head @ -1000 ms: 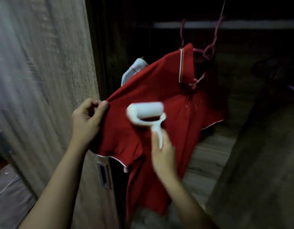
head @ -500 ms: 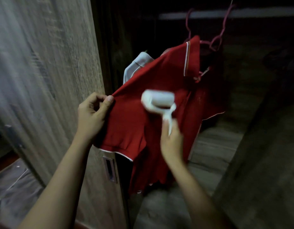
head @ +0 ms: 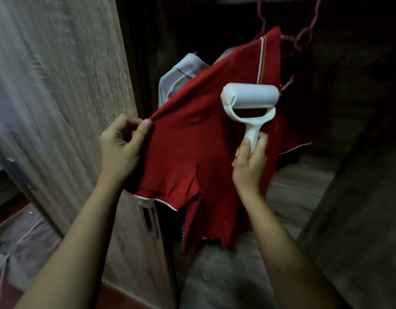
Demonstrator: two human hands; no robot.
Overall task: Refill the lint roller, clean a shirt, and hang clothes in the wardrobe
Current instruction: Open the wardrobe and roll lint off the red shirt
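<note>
A red polo shirt (head: 197,139) with white trim hangs on a pink hanger (head: 304,34) inside the dark wardrobe. My left hand (head: 123,148) pinches the shirt's left shoulder seam and pulls the fabric out taut toward the door. My right hand (head: 250,161) grips the handle of a white lint roller (head: 250,98). The roller's drum lies against the upper chest of the shirt, just below the striped collar. Behind the red shirt hangs a light grey shirt (head: 181,76), mostly hidden.
The open wooden wardrobe door (head: 65,85) stands close on the left, with a recessed metal handle (head: 148,219) low on its edge. Another wooden panel (head: 366,197) rises on the right. The wardrobe floor (head: 293,190) lies below the shirt. Grey fabric (head: 21,239) lies at bottom left.
My right hand has moved the lint roller up and to the right across the shirt, from mid-chest to just under the collar. My left hand keeps holding the shoulder.
</note>
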